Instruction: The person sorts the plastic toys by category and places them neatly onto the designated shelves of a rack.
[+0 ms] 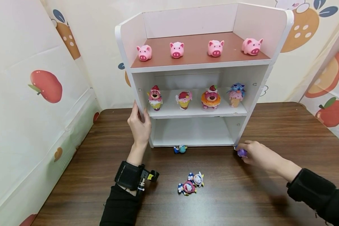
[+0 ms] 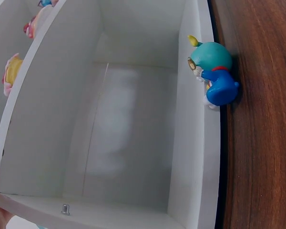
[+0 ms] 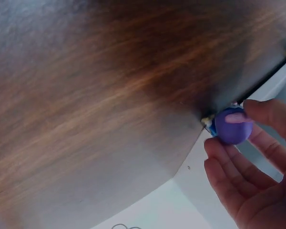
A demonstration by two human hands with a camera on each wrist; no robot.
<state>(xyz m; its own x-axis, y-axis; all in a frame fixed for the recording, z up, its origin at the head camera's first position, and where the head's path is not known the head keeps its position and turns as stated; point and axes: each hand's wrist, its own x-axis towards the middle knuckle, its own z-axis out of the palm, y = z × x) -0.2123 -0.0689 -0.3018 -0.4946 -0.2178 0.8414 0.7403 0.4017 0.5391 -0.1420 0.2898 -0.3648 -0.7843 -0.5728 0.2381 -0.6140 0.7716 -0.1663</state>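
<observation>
A white toy shelf [image 1: 192,117] with several levels stands on the wooden table. At its left side panel, my left hand [image 1: 140,127] grips the edge, fingers on the outer face and thumb at the front. My right hand [image 1: 261,155] pinches a small figurine with a round purple head [image 3: 233,126] at the shelf's front right bottom corner; fingers hide part of it. Against the front of the bottom board sits a teal-headed figurine in blue [image 2: 219,71]. Nearer me, a pink-headed figurine [image 1: 188,187] and a white-and-yellow one [image 1: 198,179] lie close together on the table.
Several pink pigs, such as the leftmost pig [image 1: 144,52], line the brown top level. The middle level carries several dessert-like figurines, among them one with an orange ring [image 1: 210,98]. Fruit-patterned sheeting [image 1: 45,125] covers the walls around the wooden table [image 1: 101,175].
</observation>
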